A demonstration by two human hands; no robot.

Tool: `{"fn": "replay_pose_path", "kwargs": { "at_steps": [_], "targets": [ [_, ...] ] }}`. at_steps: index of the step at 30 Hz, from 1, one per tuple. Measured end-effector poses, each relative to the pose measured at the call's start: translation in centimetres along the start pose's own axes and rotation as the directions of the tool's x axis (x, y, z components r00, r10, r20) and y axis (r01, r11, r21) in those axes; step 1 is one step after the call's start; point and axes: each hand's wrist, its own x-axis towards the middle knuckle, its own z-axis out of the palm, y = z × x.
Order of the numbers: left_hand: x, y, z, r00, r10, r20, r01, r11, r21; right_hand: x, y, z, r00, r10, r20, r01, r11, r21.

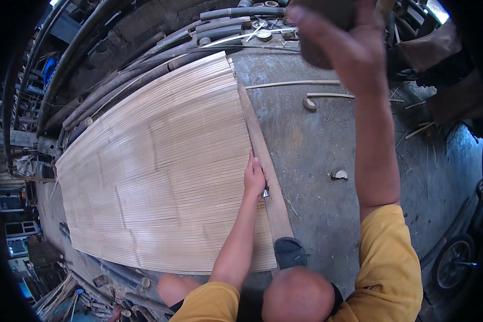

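A: What lies nearest?

B: A bare knee, then a dark slipper at the near end of a wooden plank.

A: And the left hand?

B: Just past it, at the right edge of the slatted mat. Its grip looks closed round a metal tool, mostly hidden apart from a shiny end.

A: How do the long axes run?

B: The plank runs forward, leaning slightly left, along the mat's edge; the slats run crosswise, ending near it. Whether plank overlaps mat, I can't tell.

A: Where's the right hand?

B: Raised, ahead and to the right, well apart from the mat; its blurred grip is wrapped around a dark block. So the tool lies back and left of that block, and the left hand is nearer the mat.

A: Farther off?

B: Bamboo poles on the floor.
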Motion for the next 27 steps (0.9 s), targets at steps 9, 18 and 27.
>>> {"fn": "replay_pose_path", "kwargs": {
  "at_steps": [9, 18, 27],
  "targets": [
    [2.0, -4.0, -0.3, 0.987, 0.149, -0.061, -0.139, 0.98, 0.143, -23.4, 16.5, -4.1, 0.433, 0.901, -0.018, -0.392, 0.17, -0.904],
    [0.7, 6.3, -2.4, 0.978, -0.197, 0.072, 0.202, 0.977, -0.066, -15.1, 10.3, -2.0, 0.731, 0.68, -0.063, -0.612, 0.611, -0.502],
    [-0.5, -0.5, -1.5, 0.997, 0.071, 0.013, -0.072, 0.995, 0.072, -12.8, 6.8, -1.2, 0.821, 0.551, -0.15, -0.571, 0.789, -0.226]
  ]
}}
